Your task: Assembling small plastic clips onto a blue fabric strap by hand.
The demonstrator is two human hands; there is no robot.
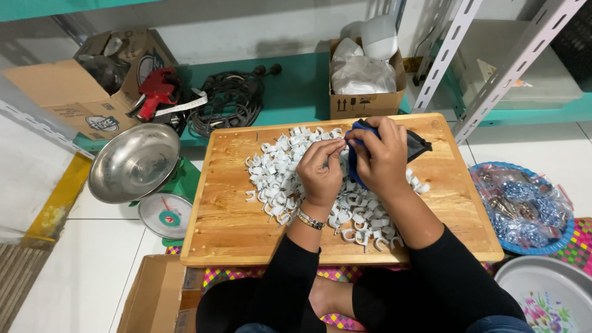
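**Clips heaped on the board, a dark pouch in our hands**

While our 2 hands meet above the middle of the heap, most of the white cable clips (290,179) lie loose on the wooden board (228,228), spread from its far edge toward our lap. Our right hand (383,157) is clenched around a dark blue pouch (414,145), holding it just over the clips. Our left hand (320,169) pinches something small at its fingertips, right against the mouth of the pouch; it is likely 1 clip, though we cannot tell for sure.

We judge the sorting to be far from done: the pile is large, and the pouch looks flat and slack.

Beyond the board, a green kitchen scale with a steel bowl (134,161) stands to the left, just beside the board's corner. A blue tray of bagged hardware (524,209) sits to the right.

The inside of the pouch is hidden, so we cannot count what it holds. Our hands cover the clips beneath them, and the boxes on the shelf behind show only part of their contents.
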